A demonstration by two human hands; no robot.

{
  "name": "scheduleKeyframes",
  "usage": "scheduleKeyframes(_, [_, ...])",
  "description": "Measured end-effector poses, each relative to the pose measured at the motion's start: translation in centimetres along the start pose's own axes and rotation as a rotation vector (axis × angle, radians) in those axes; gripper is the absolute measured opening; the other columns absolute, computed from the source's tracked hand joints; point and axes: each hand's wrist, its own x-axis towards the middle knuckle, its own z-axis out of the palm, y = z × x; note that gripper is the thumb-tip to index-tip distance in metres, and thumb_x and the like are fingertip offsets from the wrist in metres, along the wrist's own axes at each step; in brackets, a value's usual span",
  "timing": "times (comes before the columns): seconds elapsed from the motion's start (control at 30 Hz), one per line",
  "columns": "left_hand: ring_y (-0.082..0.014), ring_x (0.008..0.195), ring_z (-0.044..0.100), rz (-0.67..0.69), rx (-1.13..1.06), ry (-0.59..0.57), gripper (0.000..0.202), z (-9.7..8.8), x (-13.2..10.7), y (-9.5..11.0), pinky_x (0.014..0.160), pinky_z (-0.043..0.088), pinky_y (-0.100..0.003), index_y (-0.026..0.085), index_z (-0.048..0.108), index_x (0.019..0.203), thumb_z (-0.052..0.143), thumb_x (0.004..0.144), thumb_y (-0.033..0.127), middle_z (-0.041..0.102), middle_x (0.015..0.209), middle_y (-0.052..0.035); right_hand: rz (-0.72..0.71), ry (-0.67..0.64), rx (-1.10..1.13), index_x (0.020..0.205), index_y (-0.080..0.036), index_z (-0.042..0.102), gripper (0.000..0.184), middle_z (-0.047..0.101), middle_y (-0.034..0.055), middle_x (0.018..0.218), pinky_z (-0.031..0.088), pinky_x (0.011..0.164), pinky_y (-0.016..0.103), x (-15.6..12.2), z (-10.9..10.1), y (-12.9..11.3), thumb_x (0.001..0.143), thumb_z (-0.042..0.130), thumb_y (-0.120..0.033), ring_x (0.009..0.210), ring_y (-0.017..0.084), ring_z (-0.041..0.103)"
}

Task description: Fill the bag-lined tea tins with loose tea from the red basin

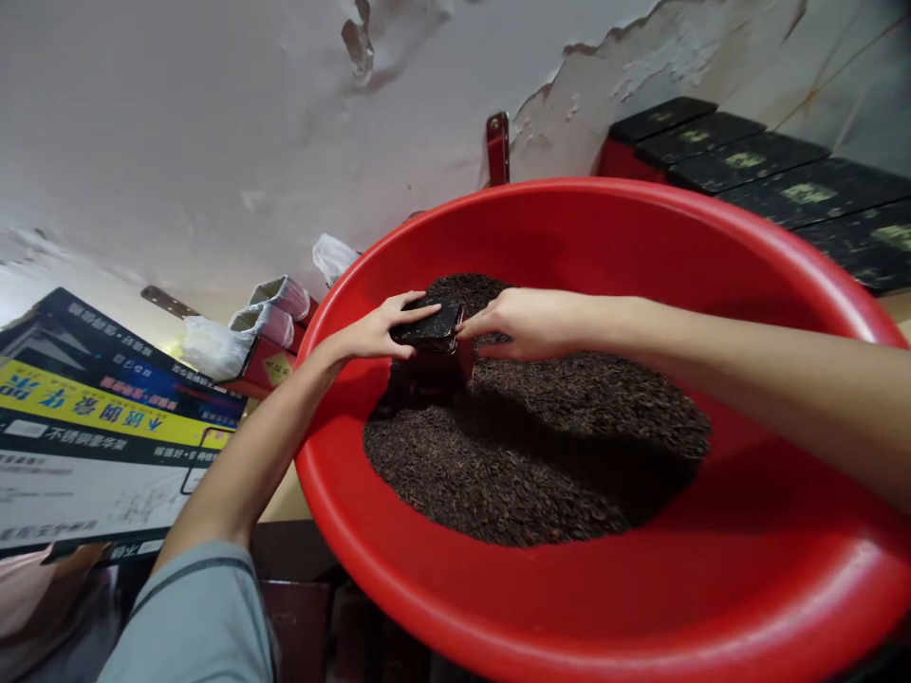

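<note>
While the left hand (381,327) is clasping the red box (448,368) across its black lid (431,325), apparently for steadiness, the right hand (530,323) is touching the lid's three-o'clock edge, grip unclear. Dark loose leaves (498,484) are probably bracing the box at ten o'clock in the red basin (584,598).

Single head view, forward and downward, close above the red basin (569,598)

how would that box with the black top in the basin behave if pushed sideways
The box probably feels stiff, since its edges look straight and its top flat. It seems unlikely to roll, given that squared shape. It might tip or dig in, though, because the dark bits around it look loose and could give way.
</note>
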Motion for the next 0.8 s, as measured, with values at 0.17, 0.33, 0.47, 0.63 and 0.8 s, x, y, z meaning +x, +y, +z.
scheduleKeyframes(0.17, [-0.0339,0.154,0.023,0.030,0.058,0.067,0.085,1.1,0.0,0.3,0.125,0.020,-0.057,0.034,0.038,0.158,0.076,0.084,0.050,0.024,0.167,-0.0121,-0.053,0.065,-0.122,0.142,-0.022,0.059,0.064,0.052,0.0135,0.153,0.046,0.108,0.052,-0.6,0.5,1.2,0.081,0.078,-0.028,0.136,0.039,0.053])
scheduleKeyframes(0.33, [-0.0367,0.158,0.012,0.069,0.222,0.101,0.082,2.2,-0.5,0.4,0.124,0.018,-0.060,0.030,0.030,0.162,0.068,0.092,0.047,0.013,0.172,-0.0156,-0.164,0.029,-0.291,0.162,-0.022,0.027,0.094,0.014,0.0168,0.171,0.029,0.119,0.064,-1.4,3.3,2.1,0.083,0.075,-0.034,0.154,0.043,0.023])
scheduleKeyframes(0.47, [-0.0412,0.157,0.012,0.111,0.285,0.137,0.081,2.7,-0.5,0.3,0.122,0.018,-0.066,0.028,0.030,0.162,0.067,0.092,0.046,0.012,0.172,-0.0162,-0.182,-0.027,-0.417,0.163,-0.015,0.024,0.087,0.016,0.0197,0.170,0.026,0.122,0.061,-1.4,3.1,1.8,0.090,0.066,-0.036,0.155,0.039,0.022])
scheduleKeyframes(0.63, [-0.0404,0.157,0.014,0.149,0.267,0.158,0.078,3.0,-0.4,0.0,0.121,0.022,-0.067,0.029,0.029,0.162,0.062,0.094,0.051,0.015,0.171,-0.0161,-0.196,-0.101,-0.496,0.159,-0.012,0.033,0.081,0.028,0.0226,0.166,0.033,0.120,0.058,-0.9,2.3,1.4,0.090,0.065,-0.040,0.150,0.039,0.035])
scheduleKeyframes(0.8, [-0.0427,0.157,0.011,0.160,0.215,0.181,0.095,3.7,-0.3,-0.8,0.121,0.019,-0.070,0.021,0.017,0.164,0.057,0.091,0.067,0.016,0.170,-0.0210,-0.230,-0.040,-0.553,0.158,-0.012,0.035,0.076,0.031,0.0211,0.165,0.028,0.121,0.060,-0.7,3.2,1.0,0.091,0.061,-0.036,0.150,0.038,0.035])
